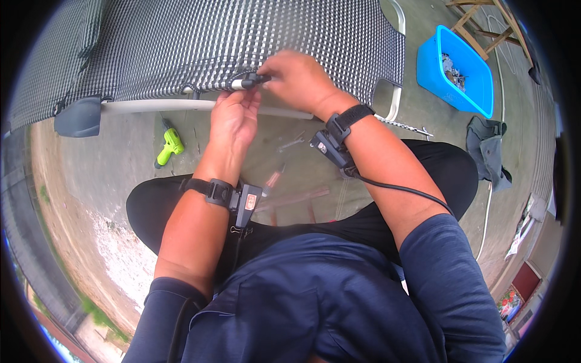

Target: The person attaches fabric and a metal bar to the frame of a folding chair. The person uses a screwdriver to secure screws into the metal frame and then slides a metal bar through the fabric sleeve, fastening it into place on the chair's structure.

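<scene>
Left grip (234, 116): under the black piece (253, 79); can't tell if it's closed
Right grip (298, 75): pinches its end
Black piece: 11 o'clock, by the cloth's (200, 42) edge
Tub (482, 91): 2 o'clock

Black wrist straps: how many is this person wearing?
2. The left strap is buckled below the left hand; the right strap is buckled below the right hand. No others show, though the sleeves could hide more.
</scene>
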The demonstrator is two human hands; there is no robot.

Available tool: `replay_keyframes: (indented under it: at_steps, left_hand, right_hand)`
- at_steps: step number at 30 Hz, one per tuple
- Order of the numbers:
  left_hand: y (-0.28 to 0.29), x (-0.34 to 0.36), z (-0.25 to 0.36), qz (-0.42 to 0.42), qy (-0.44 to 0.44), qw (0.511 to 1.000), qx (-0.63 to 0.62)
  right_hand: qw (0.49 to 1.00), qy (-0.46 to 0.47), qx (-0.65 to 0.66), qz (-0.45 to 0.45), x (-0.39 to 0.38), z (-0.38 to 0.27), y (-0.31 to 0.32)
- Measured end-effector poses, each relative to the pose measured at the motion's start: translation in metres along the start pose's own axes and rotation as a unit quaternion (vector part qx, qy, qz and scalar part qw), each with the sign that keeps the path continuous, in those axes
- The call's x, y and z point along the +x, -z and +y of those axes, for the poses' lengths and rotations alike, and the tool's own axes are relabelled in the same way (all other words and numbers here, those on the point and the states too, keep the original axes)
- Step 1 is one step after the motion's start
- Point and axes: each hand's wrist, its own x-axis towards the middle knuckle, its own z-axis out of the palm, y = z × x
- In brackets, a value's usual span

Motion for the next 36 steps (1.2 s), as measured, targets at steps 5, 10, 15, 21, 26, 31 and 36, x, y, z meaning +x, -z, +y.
replay_keyframes:
  at_steps: [5, 10, 15, 21, 26, 31, 36]
  left_hand:
    - [-0.007, -0.006, 0.005, -0.026, 0.012, 1.000, -0.014]
    - [-0.005, 0.000, 0.006, -0.005, -0.003, 1.000, -0.017]
    - [-0.006, 0.003, 0.006, -0.003, -0.019, 0.999, -0.035]
    - [-0.003, 0.008, 0.003, -0.032, -0.026, 0.999, -0.013]
    - [-0.007, 0.010, -0.001, -0.024, -0.031, 0.999, 0.011]
    - [-0.027, -0.008, 0.002, -0.048, 0.027, 0.998, 0.026]
    - [-0.034, -0.001, 0.011, -0.077, 0.056, 0.995, 0.022]
  right_hand:
    - [1.000, 0.007, -0.001, 0.008, 0.000, 0.005, 0.000]
    - [1.000, 0.025, -0.004, 0.017, 0.001, 0.005, 0.000]
    - [0.999, 0.005, -0.021, 0.025, -0.003, -0.001, -0.001]
    - [0.996, 0.025, -0.031, 0.074, -0.005, 0.004, -0.008]
    - [0.992, 0.007, -0.049, 0.120, -0.007, 0.002, -0.014]
    - [0.988, 0.011, -0.040, 0.151, -0.002, 0.008, -0.009]
    - [0.994, -0.007, -0.039, 0.106, 0.009, 0.006, 0.004]
